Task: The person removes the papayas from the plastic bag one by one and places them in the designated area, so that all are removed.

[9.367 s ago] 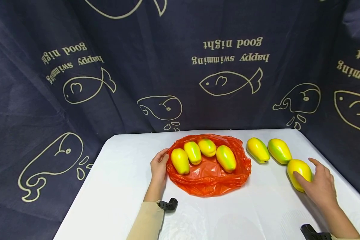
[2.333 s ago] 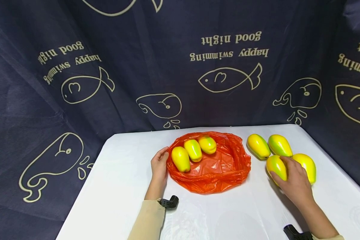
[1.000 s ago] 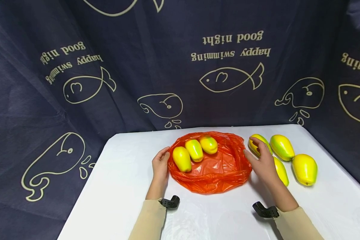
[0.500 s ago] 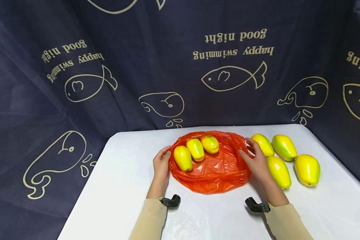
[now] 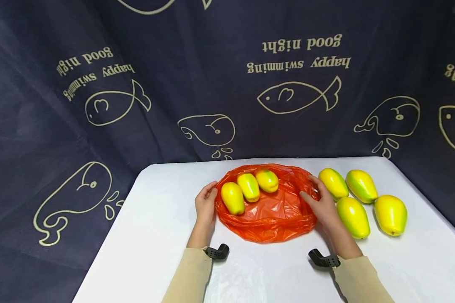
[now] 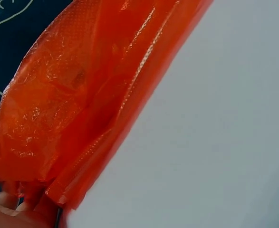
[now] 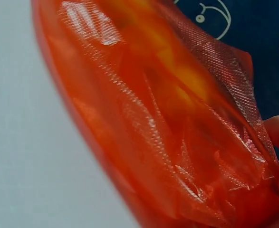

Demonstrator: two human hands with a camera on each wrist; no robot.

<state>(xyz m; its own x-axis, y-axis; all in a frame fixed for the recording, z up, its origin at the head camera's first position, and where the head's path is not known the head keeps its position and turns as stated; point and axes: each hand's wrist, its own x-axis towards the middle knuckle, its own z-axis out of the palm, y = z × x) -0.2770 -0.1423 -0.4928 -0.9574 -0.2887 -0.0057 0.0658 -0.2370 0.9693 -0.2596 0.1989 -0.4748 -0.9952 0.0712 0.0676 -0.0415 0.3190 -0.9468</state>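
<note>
A red plastic bag (image 5: 273,210) lies on the table with its mouth spread wide. Inside it, toward the back left, are three yellow-green mangoes (image 5: 233,198). My left hand (image 5: 205,206) pinches the bag's left rim, thumb on the inner side. At the opposite side my right hand (image 5: 323,206) holds the right rim, with its thumb over the inside and its fingers behind the plastic. The left wrist view has the bag's folded side (image 6: 101,109) close up, fingers at the lower left. In the right wrist view, yellow shows through the bag (image 7: 144,123).
Several more mangoes (image 5: 353,218) are grouped on the table to the right of the bag, close to my right hand. The white table (image 5: 148,235) has a dark curtain (image 5: 212,75) with fish and whale drawings behind it.
One mango was taken from the bag and set among those on the right. My right hand then left it and moved left to grip the bag's right rim; my left hand stayed.
</note>
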